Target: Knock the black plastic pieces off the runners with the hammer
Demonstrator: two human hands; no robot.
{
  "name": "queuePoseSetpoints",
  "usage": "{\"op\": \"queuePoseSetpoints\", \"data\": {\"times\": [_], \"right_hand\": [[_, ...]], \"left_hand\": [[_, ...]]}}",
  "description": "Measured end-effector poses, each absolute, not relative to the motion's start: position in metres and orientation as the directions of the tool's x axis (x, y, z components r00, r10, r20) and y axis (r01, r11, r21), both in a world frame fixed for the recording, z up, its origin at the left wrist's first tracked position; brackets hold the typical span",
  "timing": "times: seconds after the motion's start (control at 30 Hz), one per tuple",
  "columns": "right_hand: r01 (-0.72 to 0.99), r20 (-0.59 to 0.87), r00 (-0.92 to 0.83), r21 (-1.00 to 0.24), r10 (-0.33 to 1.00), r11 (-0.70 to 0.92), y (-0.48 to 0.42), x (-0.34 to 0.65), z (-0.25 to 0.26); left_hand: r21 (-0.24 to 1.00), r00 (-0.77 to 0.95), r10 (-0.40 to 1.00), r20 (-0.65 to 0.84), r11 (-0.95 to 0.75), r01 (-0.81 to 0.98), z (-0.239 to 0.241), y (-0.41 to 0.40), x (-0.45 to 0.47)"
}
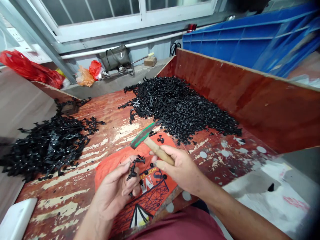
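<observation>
My right hand (183,166) is closed round the wooden handle of a hammer (160,150). The hammer's head, dark with a green edge, points up and to the left. In my left hand (116,186) a small black jointed part (135,168) with round knobs is pinched between thumb and fingers. Beneath both hands lies an orange printed cloth (110,160), with several small black pieces scattered on it. One loose black piece (160,139) rests on the cloth's far side, just beyond my right hand. My left fingertips partly hide the held part.
Small black parts form a large heap (172,103) at the back and another heap (50,143) on the left. A reddish board (225,96) walls the right side, with a blue crate (232,43) behind it. A white object (17,220) sits at front left.
</observation>
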State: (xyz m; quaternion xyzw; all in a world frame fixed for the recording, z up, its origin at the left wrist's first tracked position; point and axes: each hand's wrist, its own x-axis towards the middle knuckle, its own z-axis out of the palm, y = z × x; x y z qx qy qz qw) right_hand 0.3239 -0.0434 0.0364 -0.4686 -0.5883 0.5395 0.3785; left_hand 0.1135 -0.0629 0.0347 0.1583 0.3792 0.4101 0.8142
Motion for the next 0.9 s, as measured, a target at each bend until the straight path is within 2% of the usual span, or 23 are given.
{"op": "queuePoseSetpoints", "data": {"times": [0.23,0.53,0.77,0.9], "right_hand": [[0.073,-0.077,-0.317,-0.996,0.945,-0.056,-0.044,0.308,0.044],[-0.100,-0.214,-0.347,-0.960,0.913,-0.263,-0.048,0.300,0.042],[-0.219,-0.214,-0.361,-0.927,0.908,-0.306,-0.048,0.298,0.040],[-0.223,-0.199,-0.356,-0.931,0.913,-0.290,-0.047,0.298,0.036]], "left_hand": [[0.594,0.410,0.812,-0.416,0.584,-0.553,0.038,-0.071,0.124],[0.547,0.461,0.821,-0.336,0.569,-0.614,0.038,-0.077,0.132],[0.566,0.404,0.830,-0.383,0.557,-0.607,0.034,-0.080,0.134],[0.558,0.402,0.832,-0.383,0.555,-0.616,0.032,-0.081,0.135]]}}
